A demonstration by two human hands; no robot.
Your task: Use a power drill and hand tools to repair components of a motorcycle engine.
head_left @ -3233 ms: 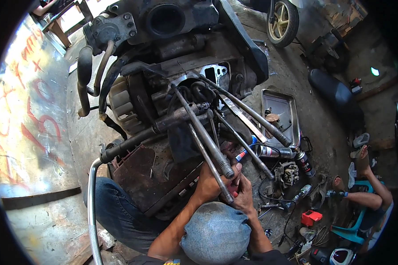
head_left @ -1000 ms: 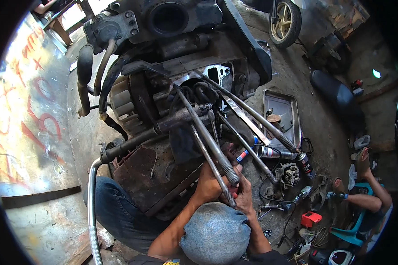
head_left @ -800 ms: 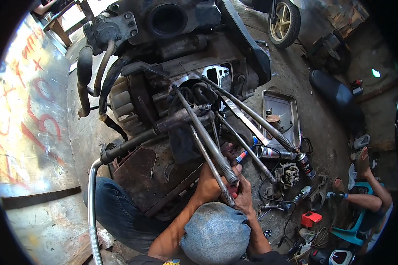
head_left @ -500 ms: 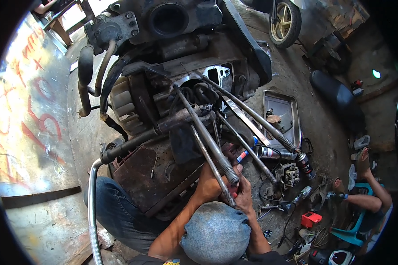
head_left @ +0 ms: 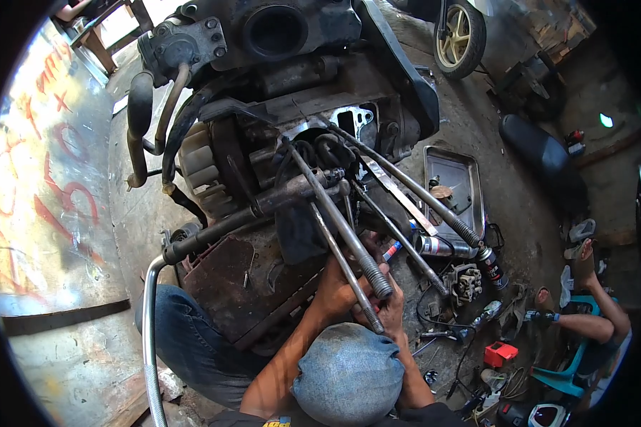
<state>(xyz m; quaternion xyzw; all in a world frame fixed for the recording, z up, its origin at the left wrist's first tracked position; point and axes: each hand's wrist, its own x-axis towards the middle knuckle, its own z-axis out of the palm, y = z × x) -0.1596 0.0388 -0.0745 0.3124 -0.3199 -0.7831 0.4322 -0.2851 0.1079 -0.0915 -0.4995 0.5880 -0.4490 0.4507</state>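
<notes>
My left hand (head_left: pixel 332 290) and my right hand (head_left: pixel 393 304) are close together below a dirty engine block (head_left: pixel 303 117). Both have their fingers curled in, and whatever they grip is mostly hidden. Long threaded studs (head_left: pixel 340 217) jut from the engine toward me and cross in front of my hands. A dark connecting rod (head_left: pixel 292 192) also sticks out, with a black-sleeved bar (head_left: pixel 214 231) alongside it that joins a bent chrome handle (head_left: pixel 148 320) at the left. A round blue denim shape (head_left: pixel 349 373) covers part of my forearms.
A metal tray (head_left: pixel 454 160) holds small parts on the right. Near it lie spray cans (head_left: pixel 445 247), a carburetor-like metal part (head_left: pixel 466 282) and a red box (head_left: pixel 501 353). Another person's arm (head_left: pixel 584 327) rests by a teal stool (head_left: pixel 559 377). A marked metal sheet (head_left: pixel 57 178) stands left.
My hands have shifted slightly against each other, and the red bit seen between them is now hidden. The engine and studs sit a few pixels lower and further right.
</notes>
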